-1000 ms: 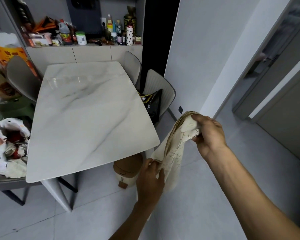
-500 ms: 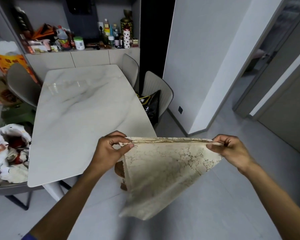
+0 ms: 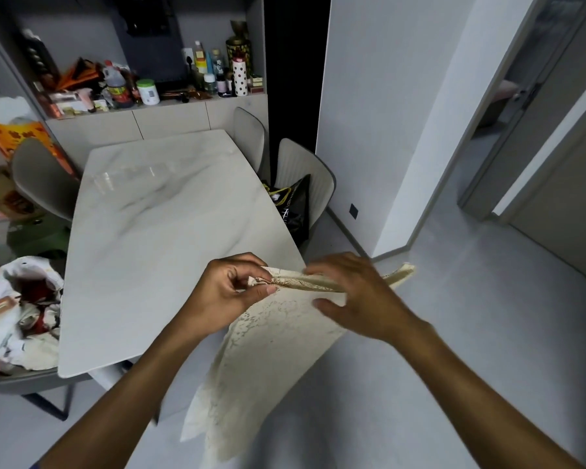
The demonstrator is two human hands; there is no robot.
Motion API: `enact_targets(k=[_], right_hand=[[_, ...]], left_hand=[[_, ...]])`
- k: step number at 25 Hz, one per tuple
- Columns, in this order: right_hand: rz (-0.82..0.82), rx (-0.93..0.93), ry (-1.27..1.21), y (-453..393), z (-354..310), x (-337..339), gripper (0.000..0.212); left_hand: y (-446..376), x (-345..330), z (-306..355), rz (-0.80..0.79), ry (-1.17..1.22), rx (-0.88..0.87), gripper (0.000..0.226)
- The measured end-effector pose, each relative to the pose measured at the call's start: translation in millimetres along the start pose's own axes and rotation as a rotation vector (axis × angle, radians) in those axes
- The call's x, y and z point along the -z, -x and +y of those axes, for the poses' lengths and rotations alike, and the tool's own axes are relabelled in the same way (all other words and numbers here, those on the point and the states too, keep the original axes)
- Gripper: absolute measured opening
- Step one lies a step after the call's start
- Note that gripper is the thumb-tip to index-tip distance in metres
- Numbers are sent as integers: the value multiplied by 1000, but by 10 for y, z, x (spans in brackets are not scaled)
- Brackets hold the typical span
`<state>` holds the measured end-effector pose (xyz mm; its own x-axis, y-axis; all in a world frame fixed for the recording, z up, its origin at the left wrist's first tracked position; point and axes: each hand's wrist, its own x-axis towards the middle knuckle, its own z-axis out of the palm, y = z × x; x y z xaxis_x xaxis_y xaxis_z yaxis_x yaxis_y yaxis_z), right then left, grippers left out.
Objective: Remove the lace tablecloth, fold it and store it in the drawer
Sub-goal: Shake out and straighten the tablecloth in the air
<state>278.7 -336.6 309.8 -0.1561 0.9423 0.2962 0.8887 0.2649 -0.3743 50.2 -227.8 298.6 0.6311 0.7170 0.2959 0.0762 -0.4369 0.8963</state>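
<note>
The cream lace tablecloth [image 3: 268, 353] hangs folded in front of me, off the near right corner of the bare marble table [image 3: 156, 231]. My left hand [image 3: 227, 292] pinches the left end of its folded top edge. My right hand [image 3: 356, 296] is around the middle of that edge, fingers over the top and thumb in front of the cloth. The edge's right end [image 3: 401, 274] sticks out loose past my right hand. The lower part of the cloth dangles toward the floor. No drawer shows as open; flat cabinet fronts [image 3: 170, 121] line the sideboard behind the table.
Grey chairs [image 3: 305, 177] stand along the table's right side, one holding a black bag [image 3: 293, 204]. A chair at the left carries a heap of bags and cloth [image 3: 24, 313]. Bottles and jars [image 3: 214, 76] crowd the sideboard top. Open grey floor [image 3: 471, 333] and a doorway lie to the right.
My right hand has slid left along the top edge from its far right end to the middle, nearing my left hand. Before that, the hands pulled the bunched cloth out wide.
</note>
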Motion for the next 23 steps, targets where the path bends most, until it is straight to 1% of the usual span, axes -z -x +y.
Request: enact_targets(k=[3, 7, 10, 12, 16, 18, 20, 21, 23], right_hand=[[38, 15, -129, -290, -236, -258, 47], [115, 30, -199, -425, -273, -459, 45], [173, 46, -188, -477, -273, -564, 35], [179, 58, -156, -503, -278, -629, 27], [160, 8, -234, -611, -273, -645, 30], [134, 49, -210, -653, -280, -648, 28], [86, 96, -106, -642, -253, -680, 26], [41, 80, -30, -616, -190, -691, 29], [-106, -72, 142, -519, 61, -656, 38]], left_hand=[[-6, 43, 38, 15, -41, 8, 10], [31, 187, 13, 57, -103, 15, 12], [61, 300, -43, 80, -174, -3, 9], [81, 377, -63, 63, -232, -32, 10], [77, 521, -113, 25, -295, -67, 9], [62, 540, -134, 29, -306, -64, 6], [51, 536, -129, 33, -303, -63, 5], [43, 563, -122, 42, -302, -58, 5], [28, 714, -123, 108, -306, -34, 8]])
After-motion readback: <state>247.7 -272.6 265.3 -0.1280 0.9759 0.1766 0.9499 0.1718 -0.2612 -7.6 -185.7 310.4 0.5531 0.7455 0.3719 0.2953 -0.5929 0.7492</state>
